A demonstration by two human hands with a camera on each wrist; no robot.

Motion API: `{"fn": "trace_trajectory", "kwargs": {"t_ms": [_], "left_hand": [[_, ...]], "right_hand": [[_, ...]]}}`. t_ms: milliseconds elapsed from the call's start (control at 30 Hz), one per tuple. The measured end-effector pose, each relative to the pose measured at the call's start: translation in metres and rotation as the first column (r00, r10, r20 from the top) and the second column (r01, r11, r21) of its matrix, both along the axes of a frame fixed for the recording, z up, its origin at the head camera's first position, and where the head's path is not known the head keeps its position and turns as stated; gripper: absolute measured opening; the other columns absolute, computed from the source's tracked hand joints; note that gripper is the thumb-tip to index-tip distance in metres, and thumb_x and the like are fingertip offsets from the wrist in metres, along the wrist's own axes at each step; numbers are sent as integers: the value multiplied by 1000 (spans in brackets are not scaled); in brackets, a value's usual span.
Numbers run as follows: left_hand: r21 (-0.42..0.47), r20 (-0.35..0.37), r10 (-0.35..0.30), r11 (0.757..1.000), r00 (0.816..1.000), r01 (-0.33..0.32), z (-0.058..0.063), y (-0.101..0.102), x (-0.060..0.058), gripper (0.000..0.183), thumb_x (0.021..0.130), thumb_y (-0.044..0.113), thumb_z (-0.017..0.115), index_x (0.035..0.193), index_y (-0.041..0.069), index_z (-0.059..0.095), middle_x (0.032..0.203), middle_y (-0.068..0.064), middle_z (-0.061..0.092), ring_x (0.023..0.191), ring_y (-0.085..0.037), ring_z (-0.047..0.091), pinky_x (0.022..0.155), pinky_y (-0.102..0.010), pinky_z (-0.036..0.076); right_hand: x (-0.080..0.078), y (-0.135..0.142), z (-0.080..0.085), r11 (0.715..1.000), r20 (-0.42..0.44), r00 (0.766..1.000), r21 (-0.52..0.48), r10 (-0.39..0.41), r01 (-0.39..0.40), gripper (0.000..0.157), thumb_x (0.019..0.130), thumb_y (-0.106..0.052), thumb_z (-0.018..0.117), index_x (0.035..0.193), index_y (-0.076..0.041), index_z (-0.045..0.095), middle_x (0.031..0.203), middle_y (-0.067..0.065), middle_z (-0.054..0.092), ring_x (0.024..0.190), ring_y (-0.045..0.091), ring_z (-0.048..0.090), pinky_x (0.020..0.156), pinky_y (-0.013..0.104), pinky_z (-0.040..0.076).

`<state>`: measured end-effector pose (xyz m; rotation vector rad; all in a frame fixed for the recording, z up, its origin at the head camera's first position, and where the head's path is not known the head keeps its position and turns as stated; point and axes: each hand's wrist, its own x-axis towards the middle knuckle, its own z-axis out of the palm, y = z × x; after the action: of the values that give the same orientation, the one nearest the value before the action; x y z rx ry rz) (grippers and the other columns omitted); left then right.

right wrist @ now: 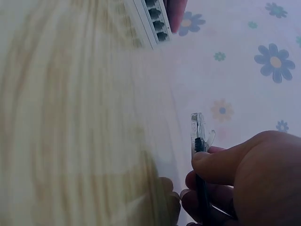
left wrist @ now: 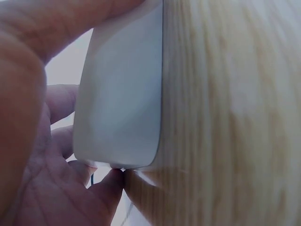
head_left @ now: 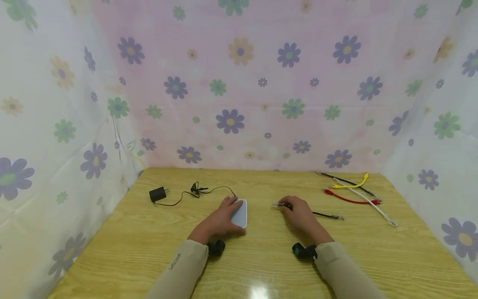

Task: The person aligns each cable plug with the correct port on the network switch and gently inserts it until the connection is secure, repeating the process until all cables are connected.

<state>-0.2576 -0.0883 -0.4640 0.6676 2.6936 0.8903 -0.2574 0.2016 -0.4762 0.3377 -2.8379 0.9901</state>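
My left hand (head_left: 220, 218) grips a small white network switch (head_left: 240, 214) on the table, thumb at its near end and fingers over its far end. A row of dark ports (right wrist: 156, 23) shows along the side facing my right hand. To the right, my right hand (head_left: 301, 214) pinches a short black Ethernet cable (head_left: 324, 214) between thumb and fingers, just behind one clear plug (right wrist: 196, 125). That plug points toward the switch, apart from it. The cable's other end reaches out to the right past the hand.
A black power adapter (head_left: 157, 194) lies at the left, its thin cord (head_left: 175, 204) running to the switch. At the back right lie a yellow cable (head_left: 352, 186), a red cable (head_left: 349, 200), a white cable (head_left: 373, 206) and another black cable (head_left: 340, 177), partly crossing. Flowered cloth (head_left: 254, 95) encloses the table.
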Motion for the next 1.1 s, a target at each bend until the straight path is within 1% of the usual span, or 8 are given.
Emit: {"fn": "trace_trajectory", "kwargs": {"t_ms": [200, 433, 567, 800, 933, 1100], "left_hand": [[10, 0, -1, 1000, 1000, 1, -1, -1, 2, 96, 75, 41, 82, 153, 16, 32, 162, -10, 17, 150, -37, 5, 100, -55, 40], [4, -5, -2, 1000, 1000, 2, 0, -1, 4, 95, 75, 40, 82, 153, 15, 33, 161, -11, 18, 150, -38, 6, 100, -55, 40], [1, -6, -2, 1000, 1000, 2, -2, -1, 4, 96, 75, 41, 82, 153, 15, 32, 161, -11, 18, 150, -39, 6, 99, -56, 41], [-7, -3, -1, 1000, 1000, 1, -5, -1, 2, 96, 76, 43, 81, 153, 16, 31, 162, -11, 17, 150, -38, 5, 99, -55, 41], [-13, -2, 3, 1000, 1000, -3, -4, 0, 1, 96, 76, 44, 80, 154, 17, 31, 162, -10, 17, 150, -37, 4, 100, -54, 40], [-7, -13, -5, 1000, 1000, 5, -2, 0, 0, 96, 76, 43, 80, 154, 16, 31, 162, -11, 16, 150, -38, 4, 101, -54, 40]], "right_hand": [[1, -12, -1, 1000, 12, 1000, -4, 1, -1, 19, 94, -16, 63, 112, -15, 69, 101, 3, 67, 93, 20, 63, 83, 42, 50], [3, -23, -3, 1000, 5, 1000, 0, 7, -7, 17, 93, -14, 65, 109, -17, 70, 98, 0, 67, 89, 16, 62, 80, 40, 50], [5, -29, -3, 1000, 6, 1000, -21, 14, -14, 16, 92, -14, 65, 108, -17, 70, 97, -1, 67, 88, 15, 61, 79, 39, 50], [5, -37, -4, 999, 6, 999, -11, 38, -38, 16, 93, -14, 65, 108, -17, 70, 97, -1, 67, 88, 14, 62, 79, 37, 50], [5, -40, -3, 998, 1, 999, -12, 54, -54, 16, 93, -13, 65, 107, -17, 70, 98, 0, 67, 88, 14, 62, 79, 37, 50], [6, -43, 0, 998, 11, 998, -8, 62, -62, 14, 93, -15, 65, 106, -19, 70, 97, -3, 67, 87, 12, 61, 78, 36, 50]]}}
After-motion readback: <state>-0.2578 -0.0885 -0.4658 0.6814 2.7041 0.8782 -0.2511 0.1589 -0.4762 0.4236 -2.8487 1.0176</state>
